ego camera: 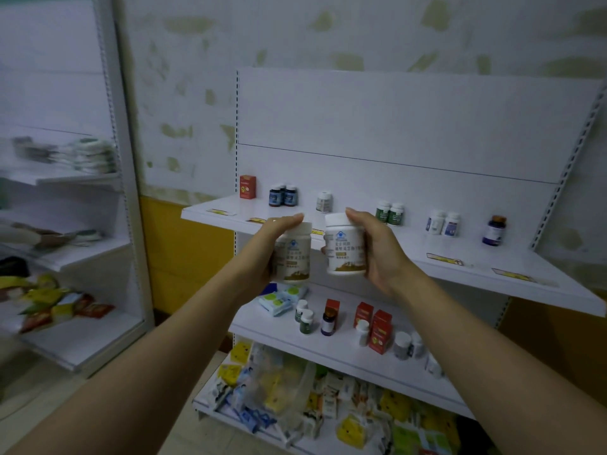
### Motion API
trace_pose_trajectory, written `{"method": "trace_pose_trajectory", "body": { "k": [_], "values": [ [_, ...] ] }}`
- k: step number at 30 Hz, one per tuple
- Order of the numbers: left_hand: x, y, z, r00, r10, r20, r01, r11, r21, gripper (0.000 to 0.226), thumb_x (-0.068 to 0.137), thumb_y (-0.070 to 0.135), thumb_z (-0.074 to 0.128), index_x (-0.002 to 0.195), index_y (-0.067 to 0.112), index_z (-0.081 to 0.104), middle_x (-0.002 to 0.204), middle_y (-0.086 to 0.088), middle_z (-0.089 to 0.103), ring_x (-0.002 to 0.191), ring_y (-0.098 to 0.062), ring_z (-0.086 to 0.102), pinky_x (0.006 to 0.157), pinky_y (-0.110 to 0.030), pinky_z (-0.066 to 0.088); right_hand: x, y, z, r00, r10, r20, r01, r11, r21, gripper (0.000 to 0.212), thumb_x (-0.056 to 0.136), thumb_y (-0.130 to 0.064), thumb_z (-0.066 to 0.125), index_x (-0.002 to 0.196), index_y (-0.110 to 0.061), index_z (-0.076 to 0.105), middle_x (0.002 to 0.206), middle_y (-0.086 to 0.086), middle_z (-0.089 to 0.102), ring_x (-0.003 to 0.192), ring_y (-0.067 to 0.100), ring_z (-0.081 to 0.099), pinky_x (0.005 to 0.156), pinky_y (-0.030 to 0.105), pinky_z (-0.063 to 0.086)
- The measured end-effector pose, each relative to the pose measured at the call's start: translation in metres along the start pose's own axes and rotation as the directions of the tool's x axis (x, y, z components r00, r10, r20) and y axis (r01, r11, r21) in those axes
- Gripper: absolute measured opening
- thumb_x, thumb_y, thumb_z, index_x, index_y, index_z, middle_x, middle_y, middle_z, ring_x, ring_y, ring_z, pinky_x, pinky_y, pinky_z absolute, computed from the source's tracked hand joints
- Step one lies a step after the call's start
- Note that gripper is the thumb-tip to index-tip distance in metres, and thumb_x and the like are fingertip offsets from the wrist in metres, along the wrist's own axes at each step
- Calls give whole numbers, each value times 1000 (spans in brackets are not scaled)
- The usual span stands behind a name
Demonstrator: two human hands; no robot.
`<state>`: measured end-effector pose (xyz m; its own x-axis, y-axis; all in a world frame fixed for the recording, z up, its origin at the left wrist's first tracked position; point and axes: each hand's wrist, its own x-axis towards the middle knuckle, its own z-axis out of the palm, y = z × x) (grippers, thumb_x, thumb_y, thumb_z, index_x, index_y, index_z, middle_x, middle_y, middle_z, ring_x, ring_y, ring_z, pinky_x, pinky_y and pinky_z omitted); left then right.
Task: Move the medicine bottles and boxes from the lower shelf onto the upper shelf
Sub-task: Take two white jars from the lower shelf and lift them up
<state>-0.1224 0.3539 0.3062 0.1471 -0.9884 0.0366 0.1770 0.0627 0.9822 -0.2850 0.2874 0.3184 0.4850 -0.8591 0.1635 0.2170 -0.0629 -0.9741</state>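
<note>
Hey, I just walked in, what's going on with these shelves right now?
A person is restocking a white shelf unit. Each hand holds a white medicine bottle: the left hand grips one white bottle, the right hand the other white bottle, both raised at the front edge of the upper shelf. That shelf already carries a red box and several bottles. More bottles and red boxes remain on the lower shelf.

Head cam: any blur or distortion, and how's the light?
Head view: dim, cool light, no glare; side rack at left smeared by blur; the two white bottles, left and right, fairly sharp, labels still soft; wide-angle bend at the upper shelf edges.
</note>
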Motion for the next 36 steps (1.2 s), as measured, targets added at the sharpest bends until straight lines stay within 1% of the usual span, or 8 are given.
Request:
{"method": "trace_pose_trajectory", "body": {
  "k": [5, 12, 16, 21, 25, 30, 32, 36],
  "values": [
    [5, 3, -30, 999, 11, -45, -10, 1000, 6, 30, 85, 44, 55, 108, 24, 57, 105, -8, 65, 100, -27, 61, 91, -48, 49, 14, 8, 11, 1000, 15, -4, -15, 1000, 9, 33, 93, -37, 47, 113, -13, 56, 92, 12, 65, 80, 25, 63, 78, 36, 52],
    [23, -4, -43, 1000, 15, -9, -15, 1000, -5, 23, 86, 42, 54, 102, 26, 57, 102, -6, 64, 96, -24, 60, 85, -43, 50, 28, 21, 7, 999, -5, -50, 7, 999, 39, 26, 94, -35, 47, 107, -14, 55, 89, 10, 64, 77, 24, 63, 74, 35, 53],
    [50, -11, -37, 1000, -2, 29, 2, 1000, -5, 26, 83, 42, 56, 104, 26, 54, 108, -8, 61, 101, -25, 58, 85, -43, 48, 43, 24, -9, 997, 7, -79, -4, 999, 32, 26, 94, -35, 47, 105, -13, 57, 88, 11, 66, 74, 23, 64, 73, 34, 54],
    [106, -15, -29, 997, 14, 81, -14, 1000, 1, 49, 84, 35, 59, 127, 18, 43, 112, -11, 57, 107, -29, 56, 87, -44, 50, 86, 22, -37, 996, -6, -89, 7, 1000, 13, 24, 92, -35, 50, 103, -14, 57, 85, 9, 66, 70, 21, 66, 72, 35, 57],
    [165, -17, -21, 990, 66, 128, -72, 996, 46, 76, 64, 26, 77, 129, 16, 38, 114, -11, 54, 105, -28, 56, 78, -39, 53, 138, 26, -71, 994, -25, -103, 23, 1000, -20, 21, 89, -28, 57, 105, -15, 54, 91, 7, 63, 84, 23, 64, 78, 41, 56],
    [246, -3, -15, 978, 143, 154, -166, 975, 150, 79, 58, 17, 75, 128, 10, 39, 107, -14, 54, 95, -26, 59, 79, -41, 56, 209, 19, -106, 994, -35, -108, 30, 998, -49, 43, 75, -24, 70, 113, -11, 53, 90, 5, 67, 85, 21, 66, 70, 33, 56],
    [276, 6, -16, 971, 162, 173, -189, 970, 154, 75, 55, 17, 78, 122, 11, 44, 104, -14, 54, 96, -29, 59, 80, -42, 55, 239, 14, -116, 993, -56, -106, 48, 996, -76, 50, 68, -24, 70, 113, -11, 53, 90, 4, 67, 85, 20, 66, 67, 32, 55],
    [331, 13, -17, 955, 191, 228, -240, 948, 211, 35, 66, 9, 71, 95, 19, 56, 87, -7, 57, 87, -23, 58, 77, -39, 53, 291, 14, -133, 991, -81, -109, 73, 995, -74, 56, 65, -14, 71, 116, -10, 50, 92, 5, 65, 84, 18, 67, 62, 30, 56]
  ]
}}
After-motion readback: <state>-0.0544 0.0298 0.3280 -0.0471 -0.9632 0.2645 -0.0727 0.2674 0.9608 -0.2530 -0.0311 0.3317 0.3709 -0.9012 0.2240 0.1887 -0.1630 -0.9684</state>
